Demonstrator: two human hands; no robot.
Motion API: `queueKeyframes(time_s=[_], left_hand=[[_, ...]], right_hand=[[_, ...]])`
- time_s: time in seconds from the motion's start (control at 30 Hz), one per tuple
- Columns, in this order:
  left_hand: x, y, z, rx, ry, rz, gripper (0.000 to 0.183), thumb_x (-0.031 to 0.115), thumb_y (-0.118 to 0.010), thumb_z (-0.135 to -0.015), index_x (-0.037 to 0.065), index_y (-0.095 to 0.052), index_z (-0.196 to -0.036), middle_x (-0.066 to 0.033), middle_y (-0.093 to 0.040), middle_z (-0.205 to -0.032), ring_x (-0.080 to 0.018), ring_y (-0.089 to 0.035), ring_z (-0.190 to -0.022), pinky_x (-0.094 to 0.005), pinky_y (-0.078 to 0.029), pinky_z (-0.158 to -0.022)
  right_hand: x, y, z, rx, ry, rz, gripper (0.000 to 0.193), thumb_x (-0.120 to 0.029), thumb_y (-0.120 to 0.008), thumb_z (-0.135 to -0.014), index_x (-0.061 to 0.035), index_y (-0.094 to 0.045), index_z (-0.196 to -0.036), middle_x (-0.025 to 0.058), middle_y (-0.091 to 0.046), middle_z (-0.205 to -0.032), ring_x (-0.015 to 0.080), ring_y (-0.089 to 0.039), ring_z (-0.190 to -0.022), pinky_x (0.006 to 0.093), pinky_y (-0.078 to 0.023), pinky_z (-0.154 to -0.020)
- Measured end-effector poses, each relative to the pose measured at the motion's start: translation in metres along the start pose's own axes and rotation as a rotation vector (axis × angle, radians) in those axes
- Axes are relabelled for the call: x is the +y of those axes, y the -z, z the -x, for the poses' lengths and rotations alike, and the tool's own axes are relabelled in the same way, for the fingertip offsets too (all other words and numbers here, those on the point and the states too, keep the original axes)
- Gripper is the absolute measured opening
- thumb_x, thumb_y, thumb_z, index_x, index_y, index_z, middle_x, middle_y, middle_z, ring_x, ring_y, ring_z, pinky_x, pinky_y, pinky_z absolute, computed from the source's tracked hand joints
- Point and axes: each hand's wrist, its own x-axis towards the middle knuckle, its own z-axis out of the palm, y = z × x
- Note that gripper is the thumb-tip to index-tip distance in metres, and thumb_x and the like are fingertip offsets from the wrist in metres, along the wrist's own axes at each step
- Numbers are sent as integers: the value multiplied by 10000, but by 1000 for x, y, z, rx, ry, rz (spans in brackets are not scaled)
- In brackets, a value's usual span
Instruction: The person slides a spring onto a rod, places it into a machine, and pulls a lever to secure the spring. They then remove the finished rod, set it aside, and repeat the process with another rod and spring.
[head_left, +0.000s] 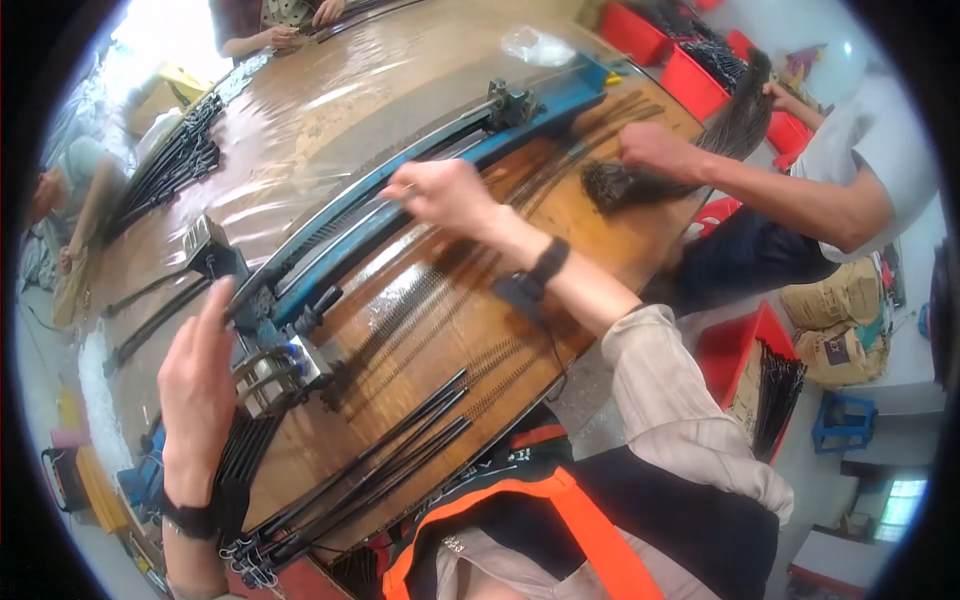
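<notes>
My left hand point(200, 375) is raised with its fingers stretched out, beside a motor-like metal unit point(268, 385) at the near left end of a long blue rail fixture point(345, 252). It holds nothing that I can see. Over the middle of the rail, my right hand point(445, 195) is closed with fingertips pinched together; whatever is between them is too small or blurred to make out. Several long, thin coil springs point(425, 300) lie on the wooden table point(560, 300) below the right hand. Nearer me are several black rods point(400, 440). A clamp block point(510, 103) sits at the rail's far end.
At right, a co-worker's arm point(740, 180) reaches over the table edge near a bundle of dark springs or wires point(612, 185). Red bins point(700, 85) stand beyond; another red bin point(740, 335) holds black rods. More black rods point(185, 155) and a plastic bag point(537, 45) lie far off.
</notes>
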Motion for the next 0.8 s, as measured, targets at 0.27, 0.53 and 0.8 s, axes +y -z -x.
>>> queueKeyframes(time_s=[0.27, 0.53, 0.8], left_hand=[[-16, 0, 0, 34, 38, -144, 481, -39, -561, -878, 61, -506, -1345, -180, -594, -913, -349, -592, -817, -419, -485, -738], [-30, 15, 60, -136, 160, -204, 463, 4, -617, -864, 129, -567, -1307, -156, -616, -861, -325, -616, -767, -404, -489, -656], [-7, 17, 76, 72, 192, -108, 470, 67, -662, -850, 176, -597, -1303, -106, -562, -724, -274, -581, -637, -387, -472, -590]], right_hand=[[28, -9, 20, -63, -139, 162, 298, -255, -708, -850, -120, -643, -1107, 108, -646, -688, 237, -659, -603, 328, -528, -546], [-39, -25, -3, -359, -95, 228, 359, -214, -693, -849, -98, -598, -1176, 106, -648, -696, 253, -662, -605, 346, -537, -548], [-97, -52, -32, -6, 199, -407, 335, -191, -715, -839, -86, -645, -1149, 107, -697, -785, 225, -682, -637, 325, -548, -562]])
